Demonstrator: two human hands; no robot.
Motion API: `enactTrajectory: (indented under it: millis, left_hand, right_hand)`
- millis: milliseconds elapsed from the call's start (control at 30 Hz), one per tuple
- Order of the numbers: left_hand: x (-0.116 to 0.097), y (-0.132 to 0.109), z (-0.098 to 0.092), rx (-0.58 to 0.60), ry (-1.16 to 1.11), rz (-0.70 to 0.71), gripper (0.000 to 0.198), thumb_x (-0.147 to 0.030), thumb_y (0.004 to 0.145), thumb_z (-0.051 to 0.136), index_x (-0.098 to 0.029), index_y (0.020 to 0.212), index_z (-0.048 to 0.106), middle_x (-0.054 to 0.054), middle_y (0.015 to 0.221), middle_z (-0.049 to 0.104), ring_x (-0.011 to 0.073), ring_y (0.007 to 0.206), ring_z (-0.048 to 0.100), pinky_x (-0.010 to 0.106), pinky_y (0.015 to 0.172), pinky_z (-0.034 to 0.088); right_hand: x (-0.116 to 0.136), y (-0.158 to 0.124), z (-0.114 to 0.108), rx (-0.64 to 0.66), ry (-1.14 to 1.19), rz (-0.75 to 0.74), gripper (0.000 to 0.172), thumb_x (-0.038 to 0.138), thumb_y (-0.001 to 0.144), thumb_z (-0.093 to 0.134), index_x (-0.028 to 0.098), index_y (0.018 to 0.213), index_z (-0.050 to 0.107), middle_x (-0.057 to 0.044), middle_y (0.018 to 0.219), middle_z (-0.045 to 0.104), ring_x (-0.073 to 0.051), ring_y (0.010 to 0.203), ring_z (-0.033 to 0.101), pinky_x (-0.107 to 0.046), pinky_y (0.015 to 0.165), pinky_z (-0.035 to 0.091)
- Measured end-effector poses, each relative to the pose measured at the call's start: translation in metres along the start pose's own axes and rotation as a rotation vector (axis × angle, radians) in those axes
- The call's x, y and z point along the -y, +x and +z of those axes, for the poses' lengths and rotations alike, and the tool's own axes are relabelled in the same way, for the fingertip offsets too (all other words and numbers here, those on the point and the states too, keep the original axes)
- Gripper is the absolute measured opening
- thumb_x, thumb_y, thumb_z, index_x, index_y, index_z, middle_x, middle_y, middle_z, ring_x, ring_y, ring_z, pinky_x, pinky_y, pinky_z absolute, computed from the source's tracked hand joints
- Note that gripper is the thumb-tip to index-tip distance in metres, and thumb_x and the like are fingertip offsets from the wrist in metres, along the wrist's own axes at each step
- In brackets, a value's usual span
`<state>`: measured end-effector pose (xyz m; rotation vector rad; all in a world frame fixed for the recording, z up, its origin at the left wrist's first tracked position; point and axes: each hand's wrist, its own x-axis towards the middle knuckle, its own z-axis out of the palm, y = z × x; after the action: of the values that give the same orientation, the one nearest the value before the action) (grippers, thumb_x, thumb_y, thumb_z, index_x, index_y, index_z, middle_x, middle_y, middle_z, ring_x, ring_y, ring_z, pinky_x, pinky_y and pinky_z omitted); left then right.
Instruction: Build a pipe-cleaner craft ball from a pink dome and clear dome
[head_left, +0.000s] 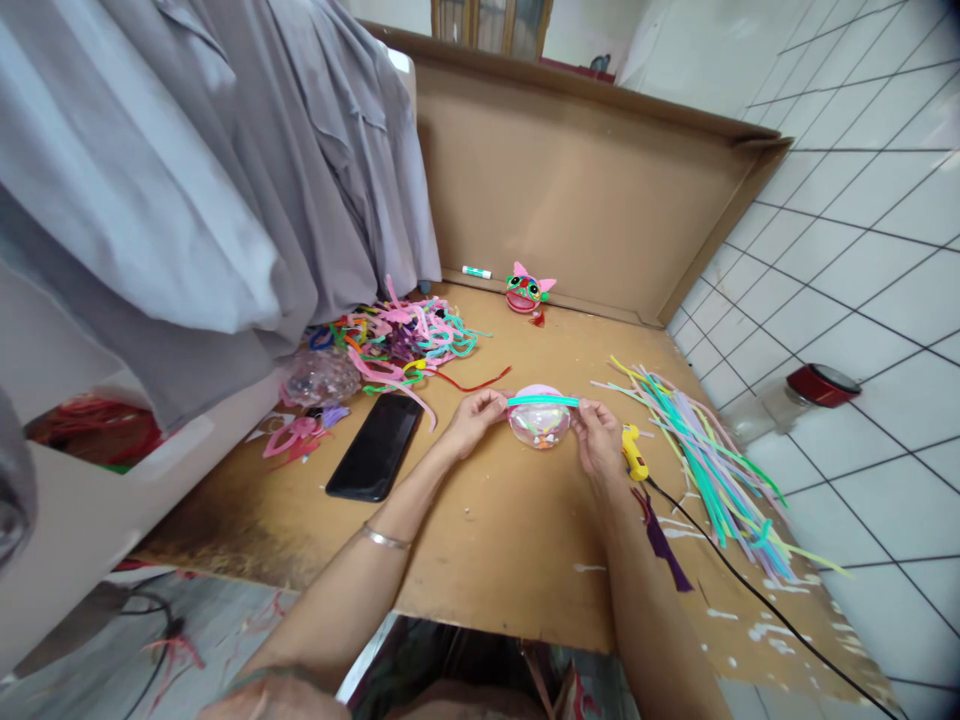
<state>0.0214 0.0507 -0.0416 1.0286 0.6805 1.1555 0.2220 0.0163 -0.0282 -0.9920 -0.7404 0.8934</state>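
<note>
A short teal strip of pipe cleaner (544,400) is stretched level between my two hands. My left hand (480,415) pinches its left end, and my right hand (596,430) grips the right end. Just behind and below the strip sits a clear, rounded plastic piece (536,428) with pink along its top and small coloured bits showing through. Whether the strip touches this piece I cannot tell. Close to my right hand lies a yellow glue gun (634,455) with a black cord.
Pipe cleaners (705,470) lie bundled at the right. A black phone (377,447) and a tangled craft pile (412,335) are on the left. Toward the back are a small pink-eared animal head (527,290) and a glue stick (477,272), before a cardboard wall (570,180).
</note>
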Motion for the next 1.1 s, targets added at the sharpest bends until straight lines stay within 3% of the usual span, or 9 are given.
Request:
enactTrajectory:
  millis: [567, 867, 1100]
  left_hand:
    - [-0.0016, -0.0041, 0.0028, 0.016, 0.127, 0.033, 0.032, -0.042, 0.062, 0.078, -0.015, 0.065, 0.062, 0.009, 0.101, 0.069, 0.0207, 0.092, 0.063, 0.036, 0.09, 0.047]
    - [-0.0038, -0.0049, 0.0013, 0.02, 0.294, 0.075, 0.029, -0.044, 0.066, 0.075, -0.016, 0.068, 0.068, 0.008, 0.092, 0.072, 0.0216, 0.087, 0.064, 0.034, 0.086, 0.048]
    - [-0.0032, -0.0063, 0.0031, -0.004, 0.342, 0.142, 0.027, -0.041, 0.071, 0.07, -0.014, 0.072, 0.068, 0.007, 0.086, 0.071, 0.0168, 0.076, 0.063, 0.028, 0.074, 0.049]
  right_hand:
    - [-0.0096, 0.0031, -0.0046, -0.021, -0.069, 0.0, 0.018, 0.032, 0.058, 0.076, 0.021, 0.064, 0.064, 0.002, 0.067, 0.068, -0.014, 0.065, 0.059, -0.03, 0.072, 0.049]
    - [-0.0076, 0.0029, -0.0058, -0.028, -0.056, 0.017, 0.027, 0.037, 0.056, 0.081, 0.02, 0.067, 0.064, 0.003, 0.065, 0.066, -0.011, 0.061, 0.056, -0.026, 0.065, 0.046]
    - [-0.0057, 0.0055, -0.0092, -0.022, -0.085, 0.0, 0.035, 0.042, 0.052, 0.084, 0.019, 0.07, 0.064, 0.004, 0.065, 0.062, -0.009, 0.061, 0.054, -0.024, 0.063, 0.045]
